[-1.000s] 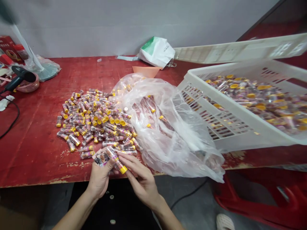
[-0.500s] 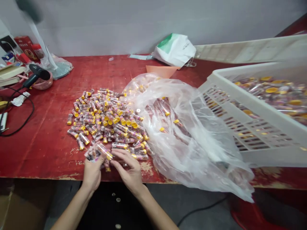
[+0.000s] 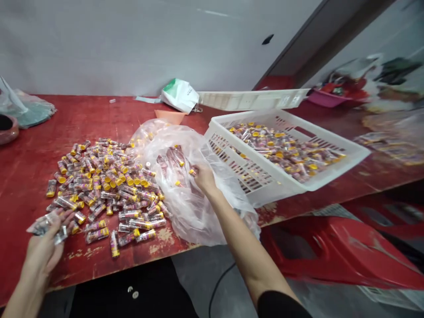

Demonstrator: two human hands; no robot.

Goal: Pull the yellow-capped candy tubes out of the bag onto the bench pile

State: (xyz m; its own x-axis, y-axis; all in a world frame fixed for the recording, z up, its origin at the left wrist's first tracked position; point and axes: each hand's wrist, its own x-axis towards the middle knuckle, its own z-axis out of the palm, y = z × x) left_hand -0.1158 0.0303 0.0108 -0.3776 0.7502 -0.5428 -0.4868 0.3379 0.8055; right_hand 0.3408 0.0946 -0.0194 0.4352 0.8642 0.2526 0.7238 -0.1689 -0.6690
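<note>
At the left, my left hand is closed on a bunch of crinkled clear plastic pieces, beside the pile's lower left edge. My right hand reaches over the big clear plastic bag, its fingers closed on a small yellow-capped tube. Part of that tube is hidden by the fingers. More tubes show inside the bag. A heap of clear tubes with yellow caps covers the table left of the bag. One tube lies apart at the heap's front.
A white slotted crate filled with the tubes stands right of the bag. Behind are a white-and-green bag, an orange sheet and a long pale tray. A red plastic stool is below the table.
My hands have parted: the left has gone leftward with the plastic pieces, the right over to the bag. The view has turned right, and the crate now shows whole.
</note>
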